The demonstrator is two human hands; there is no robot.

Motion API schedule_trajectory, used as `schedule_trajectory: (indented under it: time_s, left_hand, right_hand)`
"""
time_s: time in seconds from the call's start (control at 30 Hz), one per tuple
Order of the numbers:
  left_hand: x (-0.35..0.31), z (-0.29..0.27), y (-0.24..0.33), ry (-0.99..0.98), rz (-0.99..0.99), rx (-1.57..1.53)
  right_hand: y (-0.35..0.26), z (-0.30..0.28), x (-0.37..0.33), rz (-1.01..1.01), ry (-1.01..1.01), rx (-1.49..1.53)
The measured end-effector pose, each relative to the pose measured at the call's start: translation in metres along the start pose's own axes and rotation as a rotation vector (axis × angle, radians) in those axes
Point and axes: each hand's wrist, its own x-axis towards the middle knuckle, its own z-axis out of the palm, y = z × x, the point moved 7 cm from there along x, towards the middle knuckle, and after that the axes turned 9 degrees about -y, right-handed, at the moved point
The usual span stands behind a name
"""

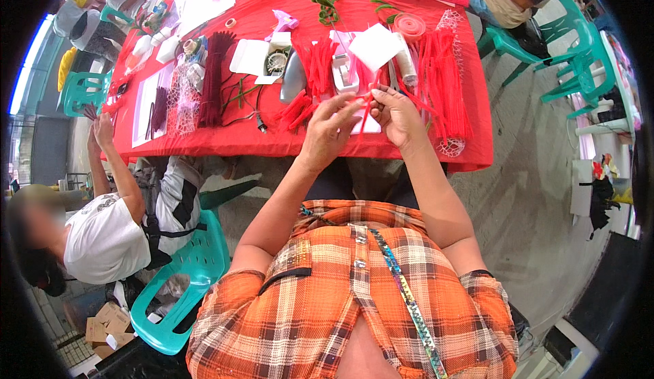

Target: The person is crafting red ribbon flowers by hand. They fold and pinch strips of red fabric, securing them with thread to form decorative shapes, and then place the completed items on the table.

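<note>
At the near edge of the red-covered table, my right hand pinches a red pipe cleaner between thumb and fingers. Its lower end hangs down between my hands. My left hand is closed at the fingertips on the same pipe cleaner from the left side; the exact contact is small. Behind my fingers are a white square sheet and a white-and-pink device. Loose red pipe cleaners lie left of these, and a large red bundle lies to the right.
Green leaf pieces, a pink ribbon roll, a purple glue gun, a grey bottle and dark red bundles cover the table. A co-worker sits at the left near a green chair.
</note>
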Motion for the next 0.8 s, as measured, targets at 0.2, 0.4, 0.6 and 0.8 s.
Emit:
schedule_trajectory:
  time_s: [0.2,0.4,0.6,0.8]
  left_hand:
    - [-0.001,0.007,0.006,-0.042,0.02,-0.195]
    - [-0.009,0.012,-0.009,0.119,-0.371,-0.817]
    - [-0.006,0.01,-0.018,-0.155,-0.516,-0.433]
    - [0.003,0.003,-0.007,-0.192,-0.301,-0.117]
  right_hand:
    - [0.007,0.006,-0.009,-0.01,-0.041,0.077]
    - [-0.002,0.006,-0.013,-0.122,0.002,-0.114]
    - [-0.007,0.016,-0.02,-0.156,0.003,-0.385]
    - [-0.011,0.027,-0.024,-0.22,-0.02,-0.491]
